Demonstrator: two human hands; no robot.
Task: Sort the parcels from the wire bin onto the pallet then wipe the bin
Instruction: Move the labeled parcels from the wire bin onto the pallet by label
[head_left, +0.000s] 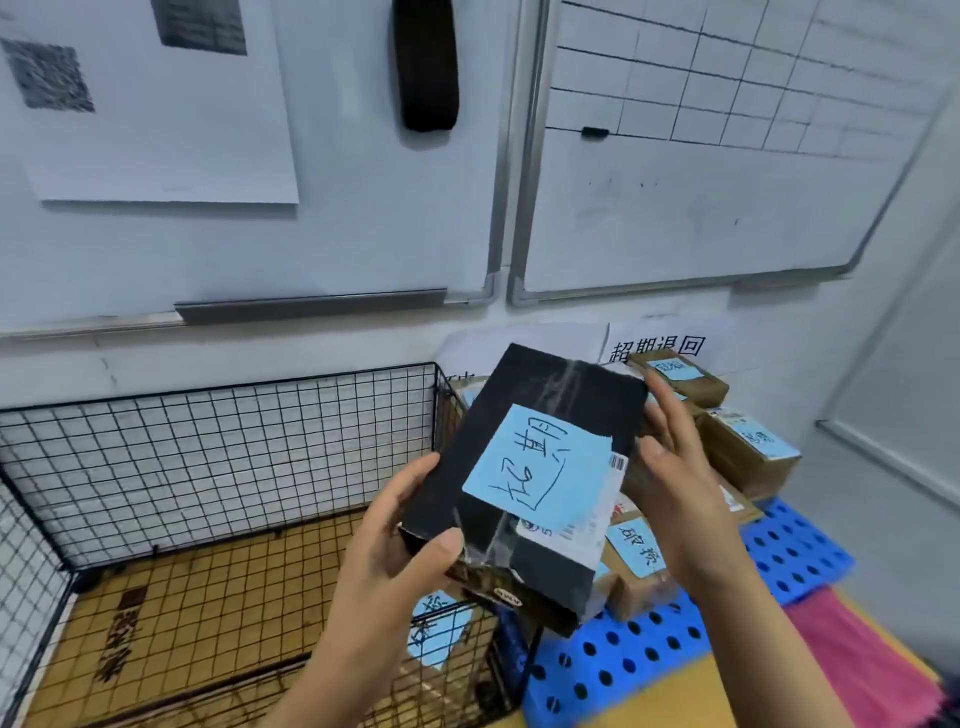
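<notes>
We think the sorting is almost done. The black wire bin (218, 447) looks nearly bare, but one parcel with a blue note (436, 626) may lie in its near corner; the wires blur it. Some brown cardboard parcels (748, 457) sit on the blue plastic pallet (623, 660). Wiping is not yet done. The black cardboard box with a blue paper note (535, 467) is in the air between bin and pallet. The left hand (384, 551) grips its near corner, thumb on top. The right hand (675, 478) presses its right side, fingers (662, 400) nearly straight.

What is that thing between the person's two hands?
A black parcel with a blue note on top: the left hand grips one corner, the right hand presses its side. Head view.
</notes>
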